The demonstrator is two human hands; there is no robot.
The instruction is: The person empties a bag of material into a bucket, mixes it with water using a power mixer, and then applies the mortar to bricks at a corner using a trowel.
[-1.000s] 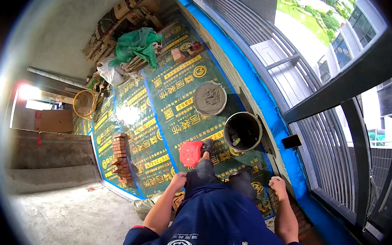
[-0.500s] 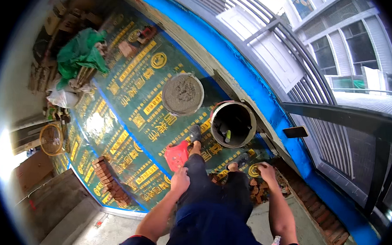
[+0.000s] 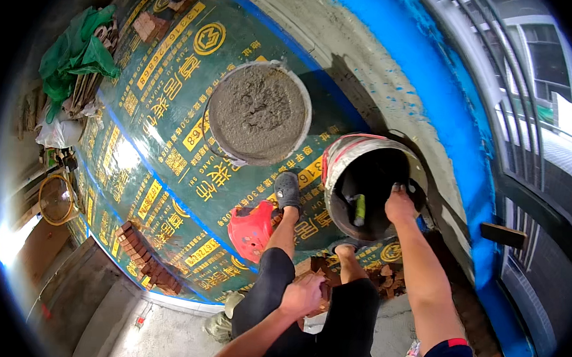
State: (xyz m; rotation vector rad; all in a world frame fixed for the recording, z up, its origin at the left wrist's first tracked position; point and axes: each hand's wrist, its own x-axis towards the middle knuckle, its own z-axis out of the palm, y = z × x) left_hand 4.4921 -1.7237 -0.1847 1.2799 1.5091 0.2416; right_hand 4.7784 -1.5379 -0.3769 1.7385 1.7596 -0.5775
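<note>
A pale, dirty bucket (image 3: 338,162) with a dark inside stands at the centre right, its mouth tipped toward me. My right hand (image 3: 401,205) is over its opening, fingers curled; whether they hold anything is hidden. Inside the bucket lies a tool with a green handle (image 3: 360,210), to the left of that hand and apart from it. Above my thighs, my left hand (image 3: 302,296) is closed, with its palm side hidden. Just beyond it a few reddish bricks (image 3: 320,269) show between my legs. Left of the dark bucket stands another bucket filled with grey wet mortar (image 3: 258,112).
A red plastic object (image 3: 252,230) with small holes lies by my left foot. A row of bricks (image 3: 146,258) sits on the green floor sheeting (image 3: 167,217). Green netting (image 3: 79,58) covers a pile at far left. A blue-painted ledge (image 3: 426,89) runs along the right.
My right hand has moved up and forward to the dark bucket's mouth. My left hand has shifted right, between my legs. The view has come closer to the buckets.
</note>
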